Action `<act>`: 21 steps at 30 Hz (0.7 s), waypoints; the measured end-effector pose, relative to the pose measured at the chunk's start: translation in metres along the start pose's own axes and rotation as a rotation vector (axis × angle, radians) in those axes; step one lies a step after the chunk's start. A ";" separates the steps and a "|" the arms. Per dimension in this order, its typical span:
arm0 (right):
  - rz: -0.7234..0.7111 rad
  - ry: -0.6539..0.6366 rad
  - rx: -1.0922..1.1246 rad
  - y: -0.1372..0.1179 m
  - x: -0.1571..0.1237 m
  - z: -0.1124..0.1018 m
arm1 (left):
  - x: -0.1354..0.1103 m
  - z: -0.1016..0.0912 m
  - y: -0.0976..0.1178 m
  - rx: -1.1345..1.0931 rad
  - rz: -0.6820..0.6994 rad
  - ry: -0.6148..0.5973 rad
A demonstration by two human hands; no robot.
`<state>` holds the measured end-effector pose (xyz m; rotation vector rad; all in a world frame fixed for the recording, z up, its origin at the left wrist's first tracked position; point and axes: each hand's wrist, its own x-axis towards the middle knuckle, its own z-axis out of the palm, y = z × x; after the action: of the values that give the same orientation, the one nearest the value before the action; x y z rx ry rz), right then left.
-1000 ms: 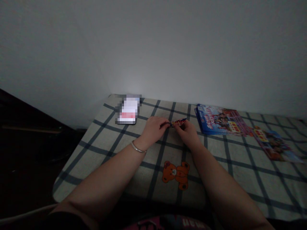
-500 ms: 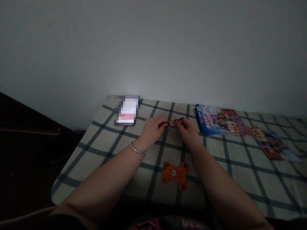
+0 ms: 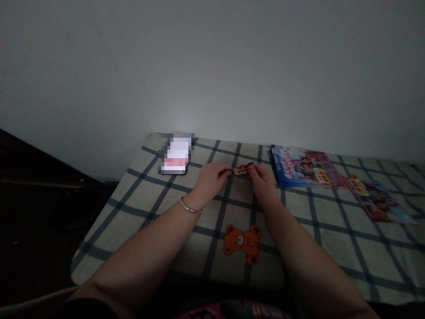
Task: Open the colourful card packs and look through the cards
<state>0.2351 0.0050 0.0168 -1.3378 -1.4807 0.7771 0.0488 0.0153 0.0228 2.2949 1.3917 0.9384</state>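
Observation:
Both my hands meet over the far middle of a checked cloth point(image 3: 156, 195). My left hand point(image 3: 210, 178), with a silver bangle on the wrist, pinches the left end of a small red, yellow and blue wrapped packet point(image 3: 241, 169). My right hand point(image 3: 263, 181) is closed on the packet's right end. The packet is held level, just above the cloth. The room is dim, so the print on the packet is unreadable.
A lit phone point(image 3: 175, 155) lies at the far left of the cloth, near the grey wall. Colourful booklets point(image 3: 300, 166) and another one point(image 3: 376, 197) lie to the right. An orange bear figure point(image 3: 241, 242) is printed on the cloth between my forearms.
Both hands and the packet have drifted slightly toward the wall; the grip on the packet is unchanged.

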 end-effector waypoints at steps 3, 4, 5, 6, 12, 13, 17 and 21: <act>0.004 0.037 0.023 -0.001 0.000 -0.001 | 0.000 -0.001 0.001 0.003 0.002 -0.014; 0.005 0.042 0.017 -0.001 0.000 -0.001 | 0.000 -0.001 0.001 0.001 0.002 -0.017; 0.006 0.044 0.010 -0.002 0.000 -0.002 | 0.000 -0.001 0.001 0.000 0.001 -0.020; 0.006 0.044 0.003 -0.002 0.000 -0.002 | 0.000 -0.001 0.001 0.000 -0.002 -0.023; 0.035 0.061 0.034 -0.003 0.000 -0.003 | 0.000 -0.001 0.001 -0.005 0.000 -0.033; 0.041 0.067 0.041 -0.003 0.001 -0.003 | 0.000 -0.001 0.001 -0.006 0.002 -0.033; 0.060 0.098 0.042 -0.007 0.002 -0.003 | 0.000 0.000 0.000 0.022 0.010 -0.050; 0.071 0.131 0.044 -0.012 0.002 -0.004 | -0.001 0.001 0.001 0.032 0.009 -0.028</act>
<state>0.2345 0.0046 0.0292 -1.3877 -1.3124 0.7489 0.0500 0.0138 0.0227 2.3299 1.3961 0.8894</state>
